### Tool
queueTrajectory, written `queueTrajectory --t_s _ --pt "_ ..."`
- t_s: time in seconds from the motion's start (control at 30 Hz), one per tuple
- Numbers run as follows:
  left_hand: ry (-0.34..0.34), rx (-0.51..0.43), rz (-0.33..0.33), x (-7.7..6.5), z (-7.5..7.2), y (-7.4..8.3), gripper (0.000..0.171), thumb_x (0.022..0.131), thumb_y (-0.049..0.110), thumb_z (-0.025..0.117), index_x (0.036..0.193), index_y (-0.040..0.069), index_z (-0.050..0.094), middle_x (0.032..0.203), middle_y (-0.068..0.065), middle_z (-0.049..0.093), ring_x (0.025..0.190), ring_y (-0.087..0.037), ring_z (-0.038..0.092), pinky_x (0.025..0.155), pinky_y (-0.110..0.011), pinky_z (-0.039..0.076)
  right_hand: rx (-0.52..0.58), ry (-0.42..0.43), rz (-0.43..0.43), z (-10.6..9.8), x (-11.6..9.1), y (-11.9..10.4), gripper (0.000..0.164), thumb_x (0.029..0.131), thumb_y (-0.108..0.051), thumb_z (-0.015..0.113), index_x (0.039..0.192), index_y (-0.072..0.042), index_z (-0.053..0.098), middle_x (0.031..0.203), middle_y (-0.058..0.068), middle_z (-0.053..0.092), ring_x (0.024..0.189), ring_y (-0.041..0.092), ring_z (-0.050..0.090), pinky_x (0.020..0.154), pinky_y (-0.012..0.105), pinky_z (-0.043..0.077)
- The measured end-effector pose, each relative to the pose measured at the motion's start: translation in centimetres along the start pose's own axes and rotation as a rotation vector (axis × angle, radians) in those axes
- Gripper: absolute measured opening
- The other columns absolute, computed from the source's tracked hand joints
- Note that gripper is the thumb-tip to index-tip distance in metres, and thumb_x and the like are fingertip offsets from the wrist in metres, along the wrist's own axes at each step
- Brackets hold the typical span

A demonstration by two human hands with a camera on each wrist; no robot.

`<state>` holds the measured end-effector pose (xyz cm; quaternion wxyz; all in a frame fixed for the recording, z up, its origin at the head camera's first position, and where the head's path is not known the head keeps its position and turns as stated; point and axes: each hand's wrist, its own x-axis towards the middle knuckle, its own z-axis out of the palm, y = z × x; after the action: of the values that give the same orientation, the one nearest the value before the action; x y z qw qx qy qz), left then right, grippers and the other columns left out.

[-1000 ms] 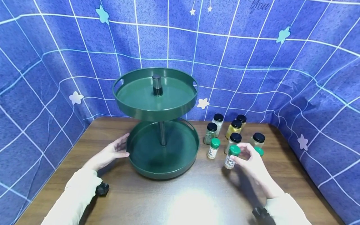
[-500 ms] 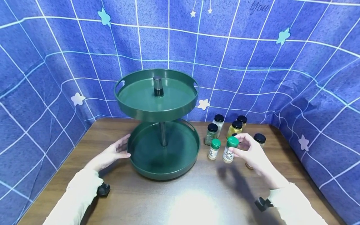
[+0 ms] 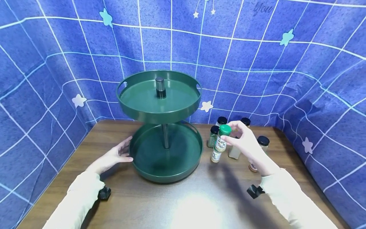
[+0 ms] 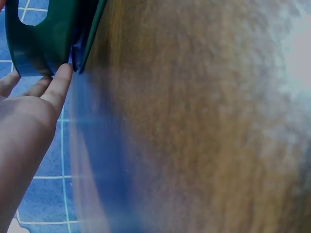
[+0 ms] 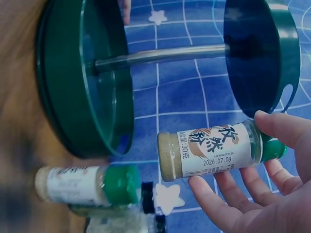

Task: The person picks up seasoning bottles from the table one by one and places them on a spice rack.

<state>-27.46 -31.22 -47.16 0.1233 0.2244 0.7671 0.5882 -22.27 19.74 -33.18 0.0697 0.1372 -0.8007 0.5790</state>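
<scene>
My right hand (image 3: pixel 241 138) pinches a green-capped spice jar (image 5: pixel 209 150) between thumb and fingers, raised above the table. The jar has a white label and tan powder inside. In the head view it overlaps a second green-capped spice jar (image 3: pixel 215 156) that stands on the table. A dark green two-tier round tray (image 3: pixel 166 178) stands at the middle, its lower tier to the left of the held jar. At the tray's left side is my left hand (image 3: pixel 114 156), fingers extended, fingertips right at the lower tier's wall (image 4: pixel 41 48).
Black-capped jars stand at the back right, among them a green-flecked jar (image 3: pixel 213 136) and a jar at the right (image 3: pixel 263 141). A reddish-based jar (image 3: pixel 253 167) is partly hidden under my right forearm. Blue fabric (image 3: pixel 183 47) hangs behind the wooden table (image 3: pixel 160 203).
My right hand has lifted the green-capped spice jar and carried it left toward the tray, over the other green-capped jar. The left hand has stayed at the tray's side.
</scene>
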Motion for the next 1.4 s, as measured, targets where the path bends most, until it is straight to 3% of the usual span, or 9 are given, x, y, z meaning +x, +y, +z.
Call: queueTrajectory --t_s 0.3,0.5,0.87,1.4 --pt "0.014 0.011 -0.009 -0.1 -0.1 -0.5 0.092 0.085 0.001 0.067 0.153 0.011 0.006 0.155 -0.024 0.007 0.138 -0.047 0.015 0.096 -0.012 0.039 0.072 -0.016 0.045 1.8 2.7 -1.1 0.045 0.083 -0.009 0.071 0.121 -0.002 0.047 0.105 0.003 0.057 0.086 0.009 0.061 0.075 0.037 0.058" --pt "0.017 0.015 -0.003 -0.2 0.0 -0.5 0.093 0.085 0.004 0.068 0.153 0.012 0.005 0.155 -0.025 0.008 0.137 -0.047 0.017 0.096 -0.012 0.039 0.052 0.007 0.047 2.9 4.1 -1.1 0.044 0.081 -0.011 0.073 0.118 -0.004 0.051 0.107 0.007 0.058 0.090 0.014 0.061 0.077 0.044 0.057" --pt "0.000 0.013 -0.009 -0.2 0.0 -0.7 0.092 0.086 0.003 0.066 0.153 0.012 0.003 0.156 -0.023 0.005 0.138 -0.047 0.015 0.095 -0.009 0.037 0.161 0.037 0.093 5.0 6.9 0.1 0.046 0.082 -0.010 0.073 0.120 -0.003 0.049 0.111 0.007 0.054 0.091 0.012 0.060 0.079 0.039 0.057" --pt "-0.010 0.019 -0.011 -0.2 0.2 -0.2 0.093 0.086 0.003 0.065 0.153 0.013 0.001 0.156 -0.023 0.004 0.138 -0.046 0.013 0.095 -0.008 0.037 0.244 0.100 0.157 9.0 9.6 1.3 0.046 0.080 -0.008 0.074 0.120 -0.005 0.051 0.111 0.007 0.055 0.090 0.014 0.060 0.087 0.052 0.051"
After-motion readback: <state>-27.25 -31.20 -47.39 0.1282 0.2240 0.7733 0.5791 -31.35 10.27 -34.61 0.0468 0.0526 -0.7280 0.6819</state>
